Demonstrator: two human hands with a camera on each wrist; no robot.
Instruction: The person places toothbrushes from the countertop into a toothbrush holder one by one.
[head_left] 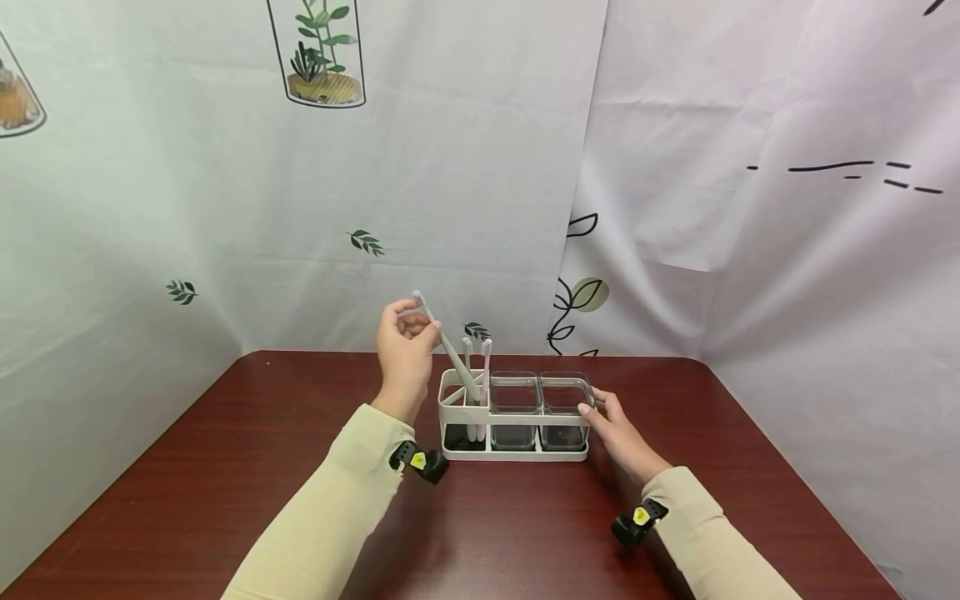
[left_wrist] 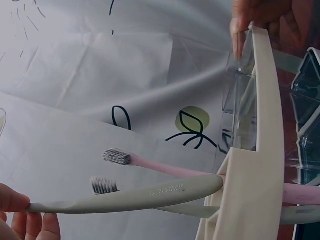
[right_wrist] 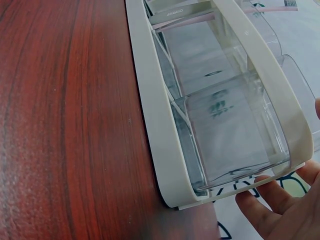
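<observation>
Near its head, my left hand [head_left: 405, 354] pinches a pale grey-green toothbrush [head_left: 455, 357]. It slants over the left section of a white toothbrush holder [head_left: 525, 420], its lower end at the holder's upper rim. A pink toothbrush [left_wrist: 165, 166] and another grey-green toothbrush [left_wrist: 187, 209] stand in that section, bristles up. Two clear cups [head_left: 515, 393] sit side by side in the holder's middle and right sections. At the right end, my right hand [head_left: 621, 433] holds the holder, thumb in front and fingers along the side.
The holder stands on a dark red-brown wooden table [head_left: 510, 533], nearer its back edge. Behind and beside the table hangs a white cloth [head_left: 465, 167] printed with leaves and plants. Small black cameras [head_left: 429, 465] are strapped to both wrists.
</observation>
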